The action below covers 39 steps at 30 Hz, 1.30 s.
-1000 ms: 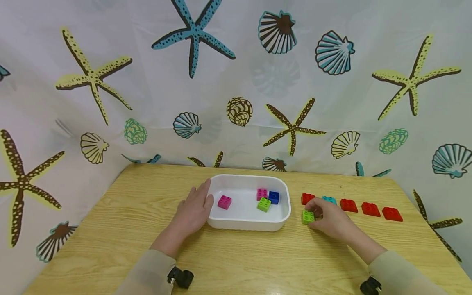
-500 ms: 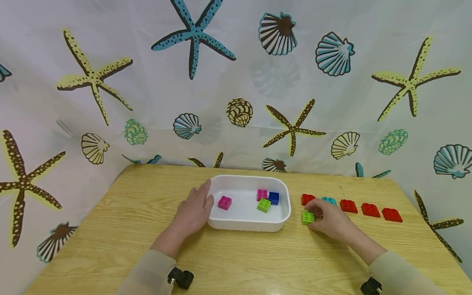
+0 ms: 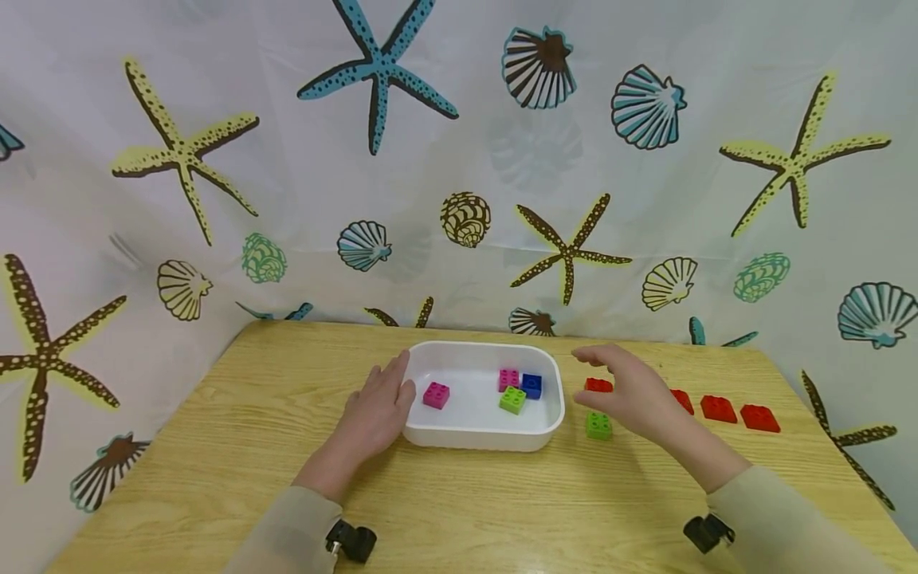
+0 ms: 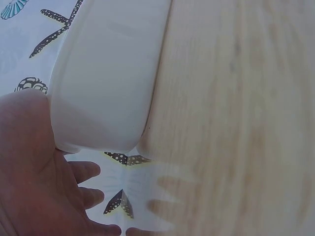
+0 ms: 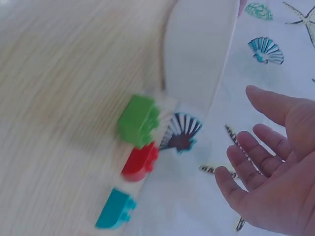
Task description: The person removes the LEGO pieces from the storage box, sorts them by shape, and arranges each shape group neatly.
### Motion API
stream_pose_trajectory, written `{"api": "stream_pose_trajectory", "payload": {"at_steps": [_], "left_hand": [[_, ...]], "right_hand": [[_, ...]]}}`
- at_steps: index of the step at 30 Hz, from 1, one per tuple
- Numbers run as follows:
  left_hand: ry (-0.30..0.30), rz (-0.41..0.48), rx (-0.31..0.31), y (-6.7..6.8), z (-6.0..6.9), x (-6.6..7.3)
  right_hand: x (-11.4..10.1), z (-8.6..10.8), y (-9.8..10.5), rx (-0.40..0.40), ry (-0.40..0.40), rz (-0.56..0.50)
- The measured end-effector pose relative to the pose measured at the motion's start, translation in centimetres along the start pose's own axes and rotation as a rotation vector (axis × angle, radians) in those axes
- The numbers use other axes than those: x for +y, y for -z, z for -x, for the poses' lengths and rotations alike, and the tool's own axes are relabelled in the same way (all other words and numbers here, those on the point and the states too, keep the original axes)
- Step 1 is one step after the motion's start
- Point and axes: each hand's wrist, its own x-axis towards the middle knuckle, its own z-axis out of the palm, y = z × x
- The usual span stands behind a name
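Beige sleeves point(image 3: 283, 532) come in closest to us, with black devices point(image 3: 351, 542) at both cuffs, above the wood-grain counter point(image 3: 466, 510). Our left hand point(image 3: 374, 410) lies against the left end of a white tray point(image 3: 473, 439); its fingers are stretched out with slight gaps, and the thumb sits along the tray's wall. Our right hand point(image 3: 634, 391) hangs off the tray's right end, thumb well apart from the fingers, which are spread and loosely bent. Below it, near the tray, we see a green brick point(image 3: 598, 426) standing studs up on the counter, apart from our fingertips.

Within the tray, we find a lime brick point(image 3: 512, 399) toward the right, a pink brick point(image 3: 436, 395) by itself toward the left, and, behind the lime one, a dark blue brick point(image 3: 531, 387) beside a second pink brick point(image 3: 508, 380).

Behind the green piece is a red brick point(image 3: 598, 386), and our right wrist view shows a turquoise brick point(image 5: 114, 209) next along the row. Three more red bricks point(image 3: 718, 409) continue rightward, the first partly hidden by our hand. Farthest from us hangs pale cloth point(image 3: 423, 171) printed with starfish and shells.
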Motion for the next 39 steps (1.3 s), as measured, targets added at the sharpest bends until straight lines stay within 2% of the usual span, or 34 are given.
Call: {"api": "stream_pose_trajectory", "payload": {"at_steps": [5, 15, 21, 25, 31, 39], "left_hand": [[0.005, 0.001, -0.004, -0.1, -0.1, -0.1], [0.005, 0.000, 0.005, -0.1, -0.1, -0.3], [0.004, -0.001, 0.010, -0.1, -0.2, -0.5], [0.003, -0.002, 0.010, -0.1, -0.3, -0.5], [-0.004, -0.011, 0.008, -0.1, -0.3, -0.5], [-0.018, -0.009, 0.019, -0.2, -0.3, -0.5]], "right_hand": [[-2.4, -1.6, -1.4, -0.031, 0.038, -0.023], [-6.2, -4.0, -5.5, -0.089, 0.083, -0.074], [-7.6, -5.4, -7.7, -0.114, 0.123, -0.083], [-7.8, -6.3, -9.2, -0.123, 0.144, -0.075], [-8.4, -7.3, -10.9, -0.155, 0.126, -0.056], [-9.3, -8.4, -12.6, -0.193, 0.056, -0.072]]}}
